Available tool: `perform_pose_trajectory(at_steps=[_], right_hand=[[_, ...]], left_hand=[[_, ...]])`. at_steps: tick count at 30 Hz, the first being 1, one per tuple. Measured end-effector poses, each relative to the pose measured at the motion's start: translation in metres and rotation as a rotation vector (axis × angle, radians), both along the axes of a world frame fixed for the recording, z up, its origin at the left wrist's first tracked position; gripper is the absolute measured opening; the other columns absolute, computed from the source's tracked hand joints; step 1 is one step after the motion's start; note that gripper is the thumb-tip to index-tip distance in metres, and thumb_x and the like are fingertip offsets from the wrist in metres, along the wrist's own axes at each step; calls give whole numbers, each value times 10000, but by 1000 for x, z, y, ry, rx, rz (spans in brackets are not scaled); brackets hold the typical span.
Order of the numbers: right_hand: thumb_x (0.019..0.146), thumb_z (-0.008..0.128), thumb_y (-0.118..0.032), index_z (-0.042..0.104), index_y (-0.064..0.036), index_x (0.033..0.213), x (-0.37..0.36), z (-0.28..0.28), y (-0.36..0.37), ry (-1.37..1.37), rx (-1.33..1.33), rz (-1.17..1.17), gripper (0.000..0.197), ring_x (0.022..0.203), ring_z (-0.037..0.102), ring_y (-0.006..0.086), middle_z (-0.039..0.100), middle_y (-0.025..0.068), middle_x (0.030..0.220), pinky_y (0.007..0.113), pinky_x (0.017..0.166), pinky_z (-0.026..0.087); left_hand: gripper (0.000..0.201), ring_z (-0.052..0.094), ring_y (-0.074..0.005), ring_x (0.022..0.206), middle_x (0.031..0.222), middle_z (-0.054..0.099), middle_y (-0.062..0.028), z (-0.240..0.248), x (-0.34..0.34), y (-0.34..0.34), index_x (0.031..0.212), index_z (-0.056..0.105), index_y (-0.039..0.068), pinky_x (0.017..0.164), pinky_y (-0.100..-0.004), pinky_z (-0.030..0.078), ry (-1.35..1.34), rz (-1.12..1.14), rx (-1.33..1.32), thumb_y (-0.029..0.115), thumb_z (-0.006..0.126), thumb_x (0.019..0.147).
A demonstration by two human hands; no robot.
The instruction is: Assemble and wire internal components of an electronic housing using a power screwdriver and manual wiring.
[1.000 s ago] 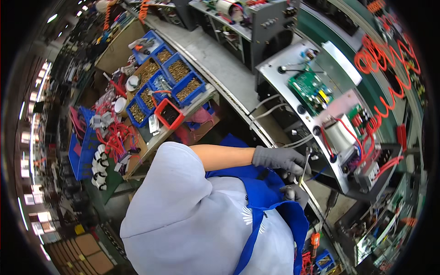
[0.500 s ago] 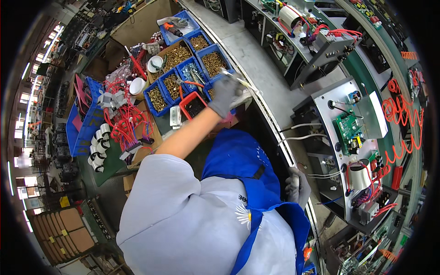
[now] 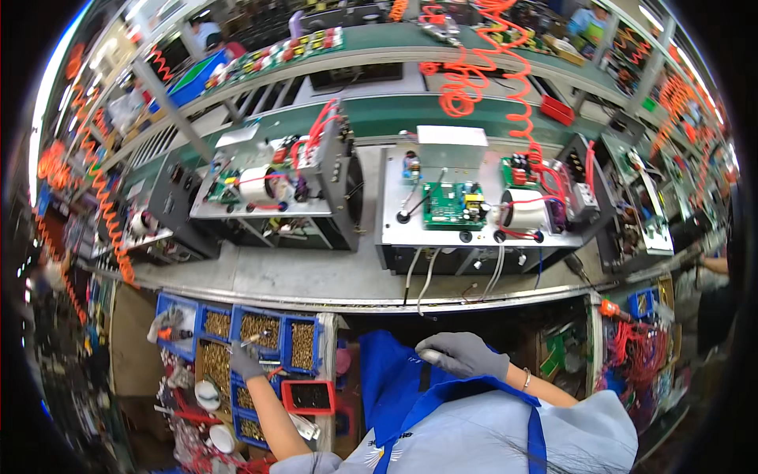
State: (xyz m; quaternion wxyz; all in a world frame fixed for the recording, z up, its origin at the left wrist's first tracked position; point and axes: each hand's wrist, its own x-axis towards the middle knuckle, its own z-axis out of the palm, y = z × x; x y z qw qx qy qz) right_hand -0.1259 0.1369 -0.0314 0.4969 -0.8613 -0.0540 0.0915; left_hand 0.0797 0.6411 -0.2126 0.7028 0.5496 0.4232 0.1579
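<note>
My left hand (image 3: 246,361), in a grey glove, is over the blue parts bins at the left. Its fingers are drawn together beside a thin, light-coloured piece, too small to name. Around it are a blue bin (image 3: 260,329) of brass-coloured screws, another blue bin (image 3: 302,345) of similar screws, and a red bin (image 3: 309,397) of dark small parts. My right hand (image 3: 462,353), also grey-gloved, hovers before the blue apron (image 3: 387,379). Its fingers are bent and close together; whatever they hold, if anything, is hidden.
Beyond the metal bench edge (image 3: 379,303) stand two open equipment chassis, one at the left (image 3: 268,207) and one at centre right (image 3: 474,237), with circuit boards and red wires. White cables (image 3: 427,280) hang over the edge. Orange coiled hoses (image 3: 517,71) dangle above. A power screwdriver (image 3: 175,334) lies in a far-left bin.
The view has swung round to face the bench. My left hand has moved from the bench edge back over the screw bins. The right hand has come away from the edge to the apron.
</note>
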Motion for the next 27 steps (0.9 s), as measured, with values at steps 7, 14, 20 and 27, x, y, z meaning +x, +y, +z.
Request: perform_pose_trajectory(at_steps=[7, 14, 20, 27], right_hand=[[943, 562, -334, 657, -107, 1034, 27, 8, -32, -139, 5, 15, 262, 765, 652, 272, 663, 99, 855, 364, 678, 511], [918, 597, -277, 645, -92, 1062, 62, 34, -90, -374, 13, 25, 239, 766, 638, 304, 654, 106, 887, 371, 674, 508], [759, 670, -107, 655, -45, 1042, 71, 80, -164, -679, -205, -457, 290, 688, 602, 260, 628, 104, 814, 377, 627, 477], [771, 674, -185, 600, -50, 1197, 115, 91, -228, -651, -736, -852, 453, 1151, 486, 320, 554, 142, 1194, 428, 1004, 356]], left_hand=[[394, 598, -161, 738, 922, 617, -88, 50, -10, -30, 1154, 561, 27, 528, -237, 461, -43, 195, 25, 322, 633, 903], [523, 590, -183, 993, 1175, 580, -97, 140, 37, -115, 1413, 368, 8, 784, -298, 487, -372, -166, 384, 186, 559, 960], [517, 580, -186, 1068, 1244, 569, -127, 234, 96, -268, 1386, 422, -2, 867, -289, 483, -564, -444, 656, 146, 601, 925], [572, 608, -232, 1057, 1151, 627, -133, 340, 229, -363, 1321, 521, 36, 907, -343, 482, -970, -668, 1354, 162, 738, 808]])
